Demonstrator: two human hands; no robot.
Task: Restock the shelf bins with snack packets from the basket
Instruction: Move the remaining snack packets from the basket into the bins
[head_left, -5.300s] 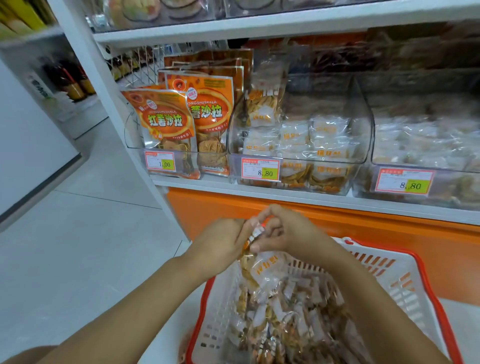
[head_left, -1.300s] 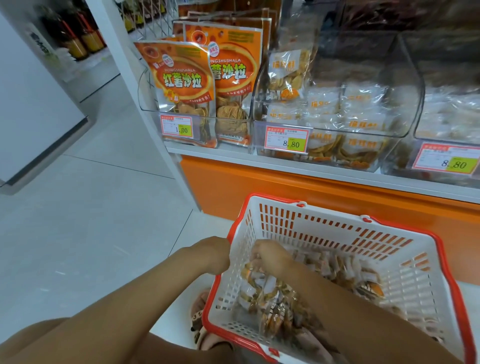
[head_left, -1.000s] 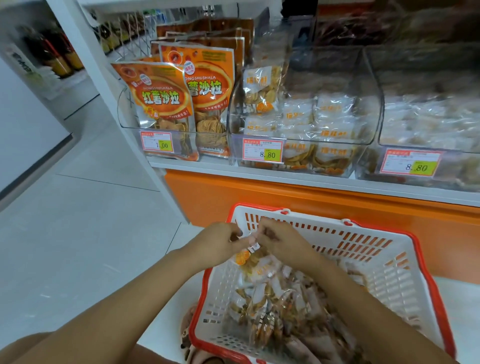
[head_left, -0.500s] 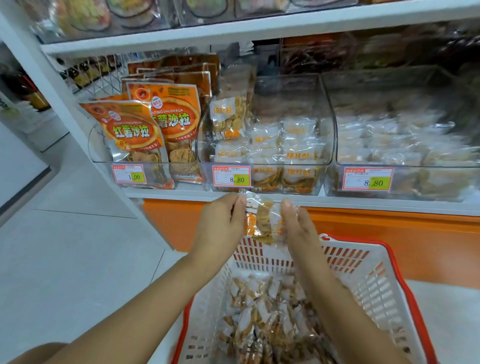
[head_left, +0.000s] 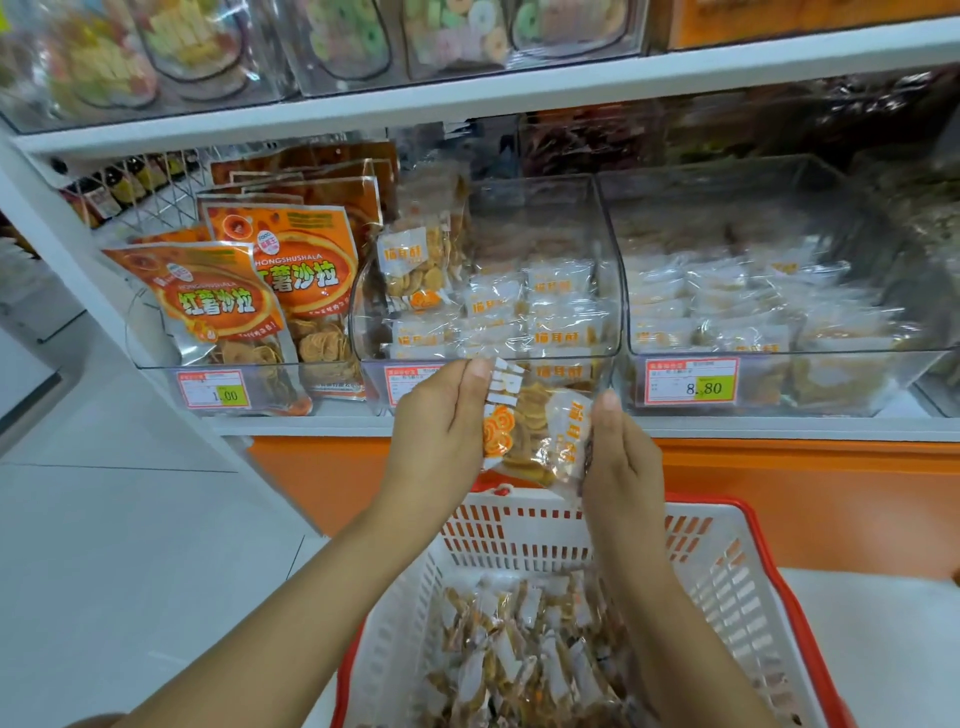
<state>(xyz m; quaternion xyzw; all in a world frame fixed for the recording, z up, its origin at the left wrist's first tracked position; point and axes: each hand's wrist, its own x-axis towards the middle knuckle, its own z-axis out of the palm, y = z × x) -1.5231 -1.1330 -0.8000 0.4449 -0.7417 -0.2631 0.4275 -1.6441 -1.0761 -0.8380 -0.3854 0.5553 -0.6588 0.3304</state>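
A small bunch of clear snack packets with orange print and round crisps is held up between both hands, just in front of the price label on the middle clear shelf bin. My left hand grips the bunch's left side with the thumb on top. My right hand holds its right side, with the fingers behind it hidden. The bin is partly filled with the same packets. Below my forearms, the white basket with a red rim holds several more packets.
A left bin holds orange sweet-potato crisp bags. A right bin holds similar clear packets. A white shelf board hangs above the bins, with candy tubs on it. An orange base panel runs behind the basket, and grey floor lies at left.
Both hands rose out of the basket with the packets and moved up to the front of the middle bin. The view tilted upward.
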